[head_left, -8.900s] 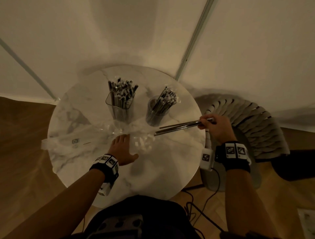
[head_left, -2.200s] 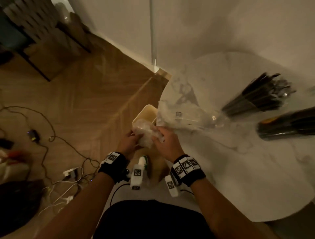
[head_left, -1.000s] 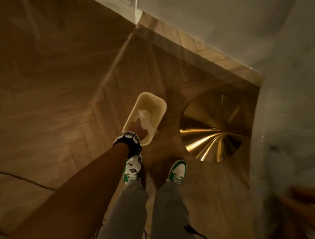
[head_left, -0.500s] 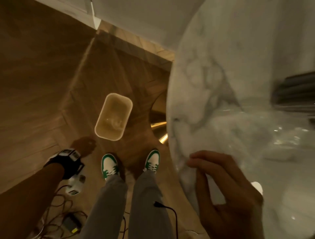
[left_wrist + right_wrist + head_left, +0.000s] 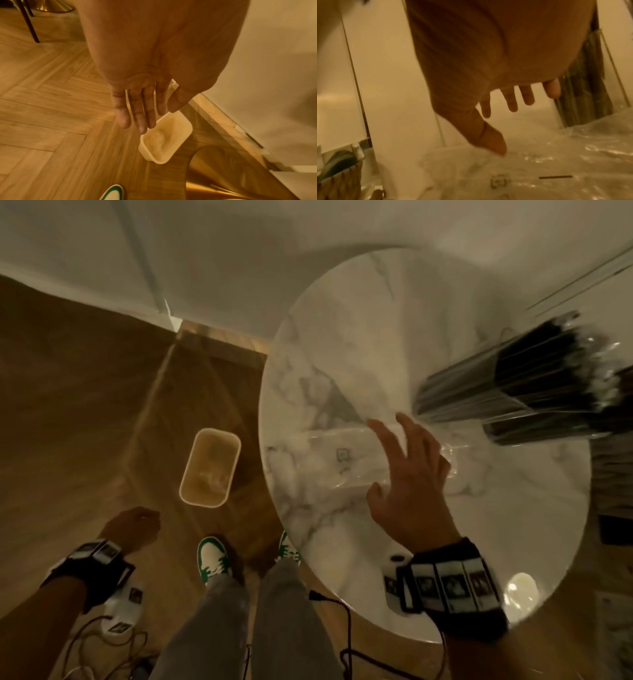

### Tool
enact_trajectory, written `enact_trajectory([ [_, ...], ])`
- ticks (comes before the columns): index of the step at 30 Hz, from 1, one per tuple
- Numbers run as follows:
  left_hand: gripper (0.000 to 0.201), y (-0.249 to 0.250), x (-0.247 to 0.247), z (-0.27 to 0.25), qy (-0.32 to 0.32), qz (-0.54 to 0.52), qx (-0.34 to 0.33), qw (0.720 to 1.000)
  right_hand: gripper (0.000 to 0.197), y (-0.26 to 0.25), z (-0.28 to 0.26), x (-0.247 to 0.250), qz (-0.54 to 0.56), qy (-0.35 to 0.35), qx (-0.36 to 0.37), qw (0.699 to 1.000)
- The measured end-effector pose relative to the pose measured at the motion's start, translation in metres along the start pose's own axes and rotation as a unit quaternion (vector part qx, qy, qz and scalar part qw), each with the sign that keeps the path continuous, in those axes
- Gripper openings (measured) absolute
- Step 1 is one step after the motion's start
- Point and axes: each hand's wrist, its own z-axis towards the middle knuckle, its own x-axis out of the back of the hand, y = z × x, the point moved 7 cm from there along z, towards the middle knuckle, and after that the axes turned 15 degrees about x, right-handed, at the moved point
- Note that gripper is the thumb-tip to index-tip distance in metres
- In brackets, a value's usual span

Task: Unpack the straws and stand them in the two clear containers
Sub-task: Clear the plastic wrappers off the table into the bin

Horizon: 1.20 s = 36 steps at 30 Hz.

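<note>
Two clear containers, one [image 5: 496, 392] behind the other [image 5: 548, 429], stand full of dark straws at the right of the round marble table [image 5: 342, 337]. A flat clear plastic bag [image 5: 335, 460] lies on the table's left part. My right hand [image 5: 394, 453] hovers over the bag's right end with fingers spread and holds nothing; in the right wrist view the right hand [image 5: 505, 115] has its thumb close to the bag [image 5: 539, 169], with a container [image 5: 587, 94] beyond. My left hand [image 5: 133, 525] hangs empty beside my leg, and in the left wrist view its fingers [image 5: 137, 115] are straight.
A cream bin [image 5: 210, 467] stands on the wooden floor left of the table, with crumpled clear wrapping inside [image 5: 159, 136]. The table's brass base [image 5: 223, 175] is beside it. Cables [image 5: 342, 628] trail on the floor near my feet.
My left hand dropped the crumpled wrapping into the bin and drew back, empty. The view swung back to the table, and my right hand moved from the table edge onto the clear bag.
</note>
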Motion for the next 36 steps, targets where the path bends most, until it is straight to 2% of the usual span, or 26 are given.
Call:
enact_trajectory([
  [2, 0.025, 0.027, -0.01, -0.029, 0.002, -0.021, -0.029, 0.999, 0.087, 0.02, 0.003, -0.019, -0.022, -0.081, -0.015, 0.996],
  [4, 0.022, 0.055, -0.019, -0.064, 0.015, -0.034, -0.078, 0.996, 0.067, 0.034, 0.006, -0.033, -0.026, -0.105, -0.02, 0.994],
  [6, 0.018, 0.083, -0.025, -0.103, 0.035, -0.062, -0.144, 0.987, 0.039, 0.042, 0.01, -0.037, 0.02, -0.051, -0.009, 0.998],
  [8, 0.022, 0.106, -0.023, -0.148, 0.084, -0.104, -0.206, 0.969, 0.023, 0.047, 0.012, -0.037, 0.109, 0.011, 0.006, 0.994],
  [10, 0.032, 0.126, -0.019, -0.2, 0.161, -0.103, -0.262, 0.946, 0.027, 0.051, 0.01, -0.039, 0.151, 0.033, 0.016, 0.988],
  [12, 0.042, 0.148, -0.021, -0.256, 0.217, -0.06, -0.342, 0.912, 0.05, 0.05, 0.006, -0.046, 0.142, -0.003, 0.032, 0.989],
  [14, 0.049, 0.165, -0.031, -0.31, 0.236, -0.023, -0.425, 0.873, 0.07, 0.047, 0.001, -0.059, 0.1, -0.076, 0.057, 0.99],
  [16, 0.05, 0.176, -0.042, -0.352, 0.235, 0.006, -0.474, 0.848, 0.074, 0.045, -0.003, -0.064, 0.073, -0.113, 0.067, 0.989],
  [18, 0.049, 0.186, -0.056, -0.383, 0.223, 0.024, -0.515, 0.827, 0.063, 0.04, -0.003, -0.061, 0.064, -0.101, 0.076, 0.99],
  [20, 0.052, 0.196, -0.074, -0.404, 0.237, 0.061, -0.566, 0.788, 0.04, 0.031, -0.001, -0.057, 0.053, -0.075, 0.123, 0.988],
  [22, 0.063, 0.204, -0.093, -0.409, 0.262, 0.135, -0.567, 0.769, 0.019, 0.03, 0.001, -0.054, 0.096, -0.049, 0.12, 0.987],
  [24, 0.078, 0.207, -0.107, -0.399, 0.292, 0.217, -0.521, 0.772, 0.013, 0.033, 0.001, -0.047, 0.163, -0.014, 0.095, 0.982],
  [26, 0.082, 0.206, -0.107, -0.386, 0.333, 0.258, -0.454, 0.785, 0.011, 0.03, -0.001, -0.032, 0.241, 0.056, 0.087, 0.965],
  [27, 0.077, 0.206, -0.103, -0.382, 0.343, 0.244, -0.436, 0.795, 0.009, 0.027, -0.004, -0.02, 0.29, 0.091, 0.08, 0.949],
  [29, 0.055, 0.207, -0.096, -0.377, 0.335, 0.181, -0.435, 0.816, 0.008, 0.019, -0.008, -0.003, 0.381, 0.147, 0.06, 0.911],
  [31, 0.031, 0.206, -0.09, -0.378, 0.3, 0.075, -0.465, 0.829, 0.011, 0.009, -0.008, 0.002, 0.457, 0.168, 0.023, 0.873],
  [33, 0.019, 0.202, -0.085, -0.38, 0.217, -0.047, -0.471, 0.854, 0.013, -0.004, -0.005, -0.002, 0.522, 0.17, -0.017, 0.835],
  [35, 0.018, 0.2, -0.081, -0.378, 0.134, -0.131, -0.452, 0.872, 0.014, -0.016, -0.001, -0.004, 0.545, 0.172, -0.031, 0.82],
  [36, 0.019, 0.198, -0.079, -0.373, 0.106, -0.164, -0.442, 0.876, 0.015, -0.021, 0.002, -0.003, 0.535, 0.171, -0.024, 0.827],
])
